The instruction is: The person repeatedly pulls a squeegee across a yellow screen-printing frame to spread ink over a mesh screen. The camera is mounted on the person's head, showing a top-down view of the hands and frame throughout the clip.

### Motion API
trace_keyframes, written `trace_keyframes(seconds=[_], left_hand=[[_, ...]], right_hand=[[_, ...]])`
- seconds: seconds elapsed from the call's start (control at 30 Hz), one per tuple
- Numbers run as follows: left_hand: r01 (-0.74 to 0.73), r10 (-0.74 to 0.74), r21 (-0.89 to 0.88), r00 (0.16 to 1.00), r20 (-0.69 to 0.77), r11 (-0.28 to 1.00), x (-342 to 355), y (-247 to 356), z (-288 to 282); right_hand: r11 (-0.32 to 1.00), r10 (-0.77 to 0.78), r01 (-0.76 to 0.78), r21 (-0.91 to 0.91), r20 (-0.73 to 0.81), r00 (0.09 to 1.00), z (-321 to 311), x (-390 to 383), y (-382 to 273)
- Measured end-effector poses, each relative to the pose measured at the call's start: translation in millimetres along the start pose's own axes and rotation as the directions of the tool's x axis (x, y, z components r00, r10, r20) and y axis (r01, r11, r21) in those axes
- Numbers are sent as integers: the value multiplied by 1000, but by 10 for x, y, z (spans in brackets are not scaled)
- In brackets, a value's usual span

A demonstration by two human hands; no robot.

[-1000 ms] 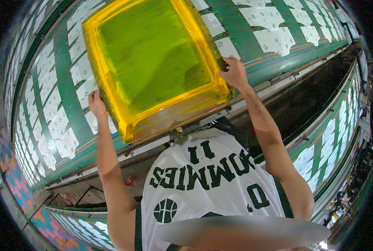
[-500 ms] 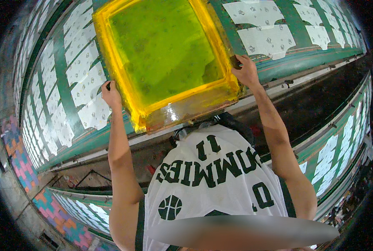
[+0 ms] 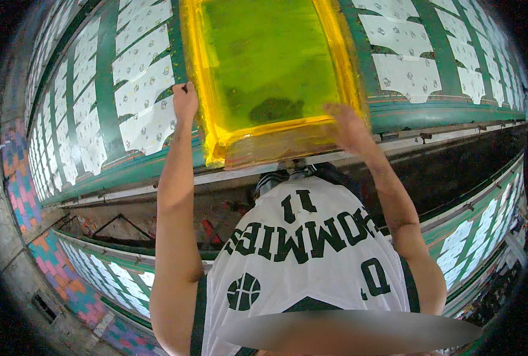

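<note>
A rectangular screen-printing frame (image 3: 268,65), with green-yellow mesh and broad bright yellow borders, lies on a long green table (image 3: 397,121). My left hand (image 3: 185,99) has its fingers curled at the frame’s left edge, gripping it. My right hand (image 3: 345,126), slightly blurred, is over the lower right corner of the frame with its fingers loosely apart, off the outer edge. Rows of white fabric pieces (image 3: 403,77) with small printed motifs lie on the table on both sides of the frame.
Behind and below me runs a second green table (image 3: 430,234) with white pieces. A dark gap (image 3: 459,154) separates the two tables. A rail (image 3: 483,129) with small fittings lines the table edge. Multicoloured paving (image 3: 44,261) shows at the left.
The frame has shifted right in the view and sits straighter. My left hand has moved up along its side. My right hand has left the right edge and come inward over the corner.
</note>
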State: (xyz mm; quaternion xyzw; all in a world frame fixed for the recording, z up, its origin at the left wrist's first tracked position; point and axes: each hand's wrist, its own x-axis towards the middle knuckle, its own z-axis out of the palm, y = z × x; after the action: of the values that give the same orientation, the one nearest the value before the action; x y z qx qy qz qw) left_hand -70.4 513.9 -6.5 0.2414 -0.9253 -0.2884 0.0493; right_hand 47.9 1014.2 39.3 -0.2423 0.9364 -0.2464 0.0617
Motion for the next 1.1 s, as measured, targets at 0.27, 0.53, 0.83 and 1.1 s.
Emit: trace_keyframes(seconds=[0.27,0.53,0.83,1.1], left_hand=[[-92,87,69,993,74,993,-21,-5,-74],[-147,146,24,988,52,989,-12,-44,-89],[-148,148,2,988,49,989,-4,-19,-107],[-173,172,15,985,17,985,2,12,-95]], right_hand=[[977,-153,195,-85,356,922,54,224,-992],[953,145,-90,-289,178,973,510,199,-1211],[918,7,-15,-397,-21,1000,488,1625,-702],[865,-13,-8,-502,-39,999,114,3917,274]])
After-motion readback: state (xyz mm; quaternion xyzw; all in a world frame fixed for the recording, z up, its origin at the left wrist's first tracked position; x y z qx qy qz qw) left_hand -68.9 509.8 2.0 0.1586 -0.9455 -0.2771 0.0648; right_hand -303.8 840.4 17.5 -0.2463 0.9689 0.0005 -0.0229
